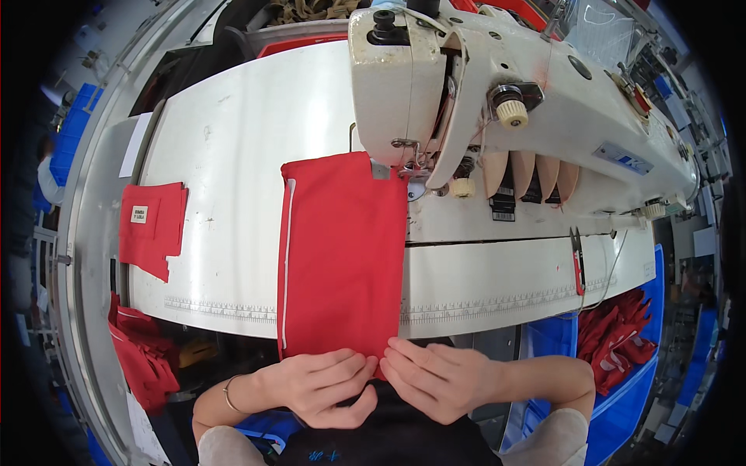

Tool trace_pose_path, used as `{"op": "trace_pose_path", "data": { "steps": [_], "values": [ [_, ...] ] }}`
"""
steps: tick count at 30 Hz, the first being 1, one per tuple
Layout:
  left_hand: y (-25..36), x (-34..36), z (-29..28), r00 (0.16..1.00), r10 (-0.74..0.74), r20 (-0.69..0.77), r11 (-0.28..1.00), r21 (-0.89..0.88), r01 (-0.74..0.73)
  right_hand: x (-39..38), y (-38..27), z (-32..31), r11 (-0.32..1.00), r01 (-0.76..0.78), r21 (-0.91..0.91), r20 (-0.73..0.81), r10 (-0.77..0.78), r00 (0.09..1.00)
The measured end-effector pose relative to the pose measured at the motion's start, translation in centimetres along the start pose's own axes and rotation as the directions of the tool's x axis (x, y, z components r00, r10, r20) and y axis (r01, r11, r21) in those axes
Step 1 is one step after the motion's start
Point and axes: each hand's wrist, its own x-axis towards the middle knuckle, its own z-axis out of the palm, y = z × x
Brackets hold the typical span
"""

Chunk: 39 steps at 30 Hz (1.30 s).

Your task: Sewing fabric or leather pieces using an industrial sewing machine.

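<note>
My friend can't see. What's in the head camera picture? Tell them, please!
A person's left hand and right hand pinch the near end of a red cloth that reaches a white sewing machine. On the white table, a smaller red piece lies left and snips lie right; a blue bin at lower right holds other red pieces.

Left hand (326, 387) and right hand (441, 379) pinch the near end of a red fabric panel (342, 256) that reaches a white sewing machine (559, 116) beyond the grip; thread snips (578, 264) lie ahead-right of it, a labelled red piece (159, 225) ahead-left.
</note>
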Motion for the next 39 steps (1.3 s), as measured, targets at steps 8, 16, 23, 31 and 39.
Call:
{"op": "trace_pose_path", "data": {
  "steps": [8, 16, 23, 31, 39],
  "values": [
    [-6.7, 2.1, 4.2, 0.843, -0.514, 0.16, 0.857, 0.044, 0.514, -2.6, 0.4, 0.7, 0.983, 0.143, -0.117, 0.249, -0.111, 0.962],
    [-10.4, 3.0, 4.4, 0.817, -0.547, 0.183, 0.837, 0.11, 0.536, -0.3, 4.2, -0.6, 0.997, 0.072, -0.026, 0.226, -0.064, 0.972],
    [-11.6, 3.2, 4.0, 0.826, -0.554, 0.103, 0.832, 0.035, 0.553, -0.1, 6.8, 0.4, 0.913, 0.338, -0.228, 0.306, -0.262, 0.915],
    [-11.6, 2.4, 4.3, 0.815, -0.557, 0.159, 0.825, -0.01, 0.566, 0.3, 9.5, 1.4, 0.798, 0.507, -0.327, 0.429, -0.352, 0.832],
    [-11.1, 3.0, 3.9, 0.876, -0.461, 0.139, 0.887, 0.086, 0.454, -0.3, 10.7, 1.7, 0.955, 0.136, -0.264, 0.243, -0.07, 0.968]
  ]
}}
